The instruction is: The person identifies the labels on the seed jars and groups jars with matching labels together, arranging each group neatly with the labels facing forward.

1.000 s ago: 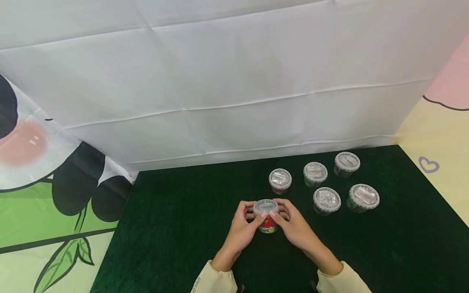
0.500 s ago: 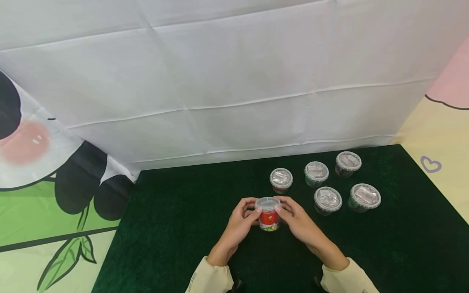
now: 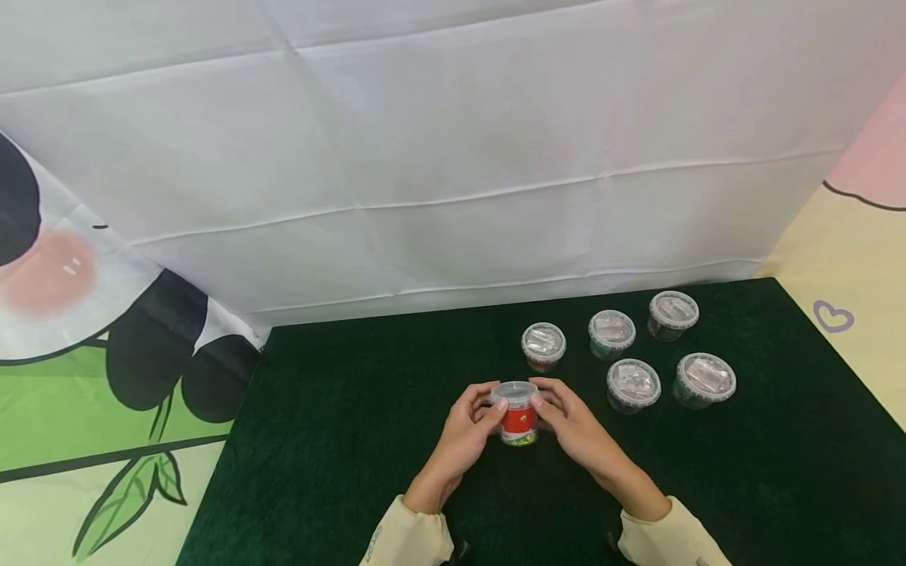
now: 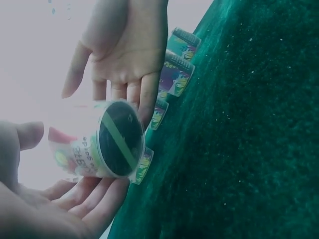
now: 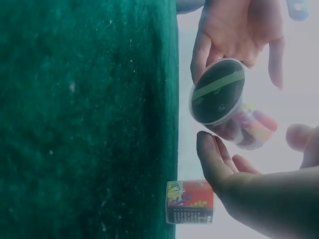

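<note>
A small clear plastic tub (image 3: 520, 420) with a red label and a translucent lid is held up between both hands, near the front middle of the table. My left hand (image 3: 458, 440) grips its left side, thumb at the front by the rim and fingers behind. On the opposite side my right hand (image 3: 579, 434) holds it in much the same way. Both wrist views show the dark, round underside (image 4: 121, 139) of the tub, crossed by a pale strip, apart from the green cloth. The lid is hidden in those views.
Several similar lidded tubs stand at the right: one (image 3: 543, 346) just behind the hands, others (image 3: 612, 334) farther right. Dark green cloth (image 3: 354, 409) covers the table. A white sheet (image 3: 453, 157) hangs behind, with printed cloths (image 3: 85, 377) at the sides.
The tub has turned slightly upward, so more of its red label shows. Both thumbs have shifted outward from the lid's front to its sides. Little differs over the last half second.
</note>
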Demonstrator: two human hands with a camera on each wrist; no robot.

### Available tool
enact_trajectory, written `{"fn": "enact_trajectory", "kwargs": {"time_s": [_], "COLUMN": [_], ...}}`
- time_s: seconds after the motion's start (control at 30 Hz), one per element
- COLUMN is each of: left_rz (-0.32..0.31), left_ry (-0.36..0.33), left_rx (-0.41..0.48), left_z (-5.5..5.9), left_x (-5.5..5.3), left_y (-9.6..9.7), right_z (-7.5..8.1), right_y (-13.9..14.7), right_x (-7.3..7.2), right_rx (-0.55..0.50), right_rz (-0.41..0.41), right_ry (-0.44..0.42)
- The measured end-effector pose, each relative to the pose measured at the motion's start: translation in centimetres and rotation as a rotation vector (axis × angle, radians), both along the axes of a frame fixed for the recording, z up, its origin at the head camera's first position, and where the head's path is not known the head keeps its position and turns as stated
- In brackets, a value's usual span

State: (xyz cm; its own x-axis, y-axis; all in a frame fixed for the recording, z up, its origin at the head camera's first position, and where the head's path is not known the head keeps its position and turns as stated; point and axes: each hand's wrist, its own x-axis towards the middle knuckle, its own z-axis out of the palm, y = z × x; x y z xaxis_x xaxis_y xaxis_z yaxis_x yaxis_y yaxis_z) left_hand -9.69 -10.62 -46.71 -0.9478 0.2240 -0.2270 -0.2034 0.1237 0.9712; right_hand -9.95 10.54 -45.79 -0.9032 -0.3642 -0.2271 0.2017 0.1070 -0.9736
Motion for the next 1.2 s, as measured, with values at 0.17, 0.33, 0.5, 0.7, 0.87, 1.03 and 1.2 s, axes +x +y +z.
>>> {"fn": "enact_trajectory", "kwargs": {"time_s": [0.17, 0.33, 0.5, 0.7, 0.87, 1.03, 1.2], "left_rz": [0.068, 0.108, 0.138, 0.143, 0.091, 0.043, 0.003], "left_ry": [0.011, 0.032, 0.042, 0.027, -0.013, -0.019, -0.049], "left_rx": [-0.042, -0.096, -0.118, -0.11, -0.017, 0.047, 0.042], "left_z": [0.0, 0.1, 0.3, 0.3, 0.3, 0.3, -0.1], "left_x": [0.2, 0.6, 0.9, 1.0, 0.9, 0.7, 0.5], "left_y": [0.5, 1.1, 1.5, 1.6, 1.0, 0.5, 0.3], "right_z": [0.3, 0.4, 0.3, 0.1, 0.0, -0.2, -1.3], "right_y": [-0.4, -0.9, -1.3, -1.2, -0.5, 0.4, 1.1], "right_x": [0.3, 0.6, 0.7, 0.6, 0.3, 0.1, -0.3], "right_rx": [0.053, 0.105, 0.117, 0.112, 0.06, -0.005, -0.032], "right_rz": [-0.02, -0.032, -0.051, -0.044, -0.027, 0.0, 0.063], "right_ry": [0.028, 0.059, 0.067, 0.056, 0.007, -0.038, -0.01]}}
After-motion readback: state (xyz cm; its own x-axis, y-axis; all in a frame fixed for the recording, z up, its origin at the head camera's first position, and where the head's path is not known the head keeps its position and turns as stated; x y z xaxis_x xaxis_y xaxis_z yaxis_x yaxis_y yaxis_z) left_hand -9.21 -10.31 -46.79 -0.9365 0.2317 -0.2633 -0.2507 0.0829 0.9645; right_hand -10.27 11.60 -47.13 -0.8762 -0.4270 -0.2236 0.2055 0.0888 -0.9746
